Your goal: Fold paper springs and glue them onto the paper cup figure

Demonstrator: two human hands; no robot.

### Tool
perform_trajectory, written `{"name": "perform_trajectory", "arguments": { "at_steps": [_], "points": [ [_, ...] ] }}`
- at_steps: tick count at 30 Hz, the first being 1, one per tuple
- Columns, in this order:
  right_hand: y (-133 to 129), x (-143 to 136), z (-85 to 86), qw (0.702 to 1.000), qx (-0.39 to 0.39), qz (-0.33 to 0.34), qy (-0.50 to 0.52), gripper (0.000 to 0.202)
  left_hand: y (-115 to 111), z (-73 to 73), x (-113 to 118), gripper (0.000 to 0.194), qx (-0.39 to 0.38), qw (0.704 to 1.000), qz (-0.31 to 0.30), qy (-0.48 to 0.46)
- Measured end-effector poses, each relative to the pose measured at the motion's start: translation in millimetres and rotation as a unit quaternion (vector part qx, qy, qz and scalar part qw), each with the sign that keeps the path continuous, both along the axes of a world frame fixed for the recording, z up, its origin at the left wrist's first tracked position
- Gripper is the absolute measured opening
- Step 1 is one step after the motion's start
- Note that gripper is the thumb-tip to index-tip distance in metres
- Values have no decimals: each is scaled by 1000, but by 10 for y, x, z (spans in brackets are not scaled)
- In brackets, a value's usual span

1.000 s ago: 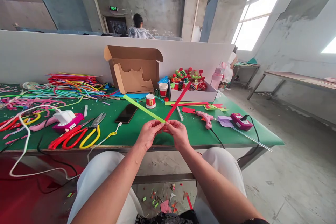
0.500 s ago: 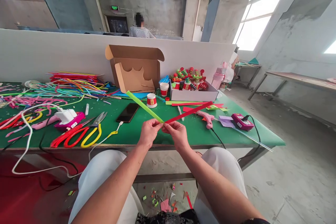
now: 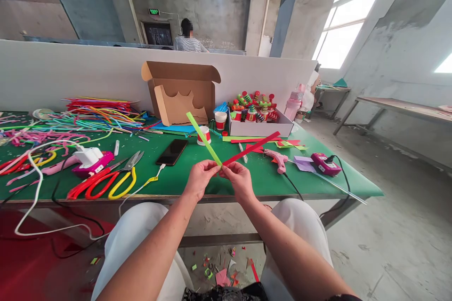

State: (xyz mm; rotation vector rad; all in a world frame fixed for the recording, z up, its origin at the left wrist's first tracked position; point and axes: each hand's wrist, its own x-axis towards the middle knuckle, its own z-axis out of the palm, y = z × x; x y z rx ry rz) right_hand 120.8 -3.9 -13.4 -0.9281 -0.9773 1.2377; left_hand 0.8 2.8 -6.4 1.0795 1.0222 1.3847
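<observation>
Between my hands two paper strips meet at their near ends and spread apart in a V. The green paper strip (image 3: 204, 138) rises up and to the left, crossing in front of a red and white paper cup (image 3: 205, 136). Up and to the right slants the red paper strip (image 3: 252, 148). My left hand (image 3: 201, 178) pinches the green strip near the joint, fingers closed. My right hand (image 3: 238, 179) is closed on the red strip's near end, its fingertips touching the left ones. Fingers hide how the ends are joined.
Scissors (image 3: 120, 176) and a phone (image 3: 172, 152) lie left of my hands. A pink glue gun (image 3: 277, 160) lies to the right. Behind stand a white box (image 3: 261, 128) of cup figures and a cardboard box (image 3: 183, 75). Pipe cleaners (image 3: 95, 115) are heaped at left.
The green strip has swung more upright, its far end moving right and up, and now overlaps the cup. The red strip has shifted slightly left and tilts up more. Both hands stay in place.
</observation>
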Motion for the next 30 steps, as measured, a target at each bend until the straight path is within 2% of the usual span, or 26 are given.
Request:
{"name": "perform_trajectory", "arguments": {
  "at_steps": [6,12,21,30],
  "points": [
    [0,2,-22,1000,-11,13,-12,23,13,-31,-1,34,-10,1000,10,-5],
    [2,0,-31,999,-5,-12,-33,29,18,-46,4,31,-13,1000,15,1],
    [32,7,-60,999,-11,-14,-34,26,32,-84,9,30,-20,1000,17,-1],
    [39,25,15,999,-22,39,10,26,31,-61,-2,34,-33,999,19,-27]
  ]
}}
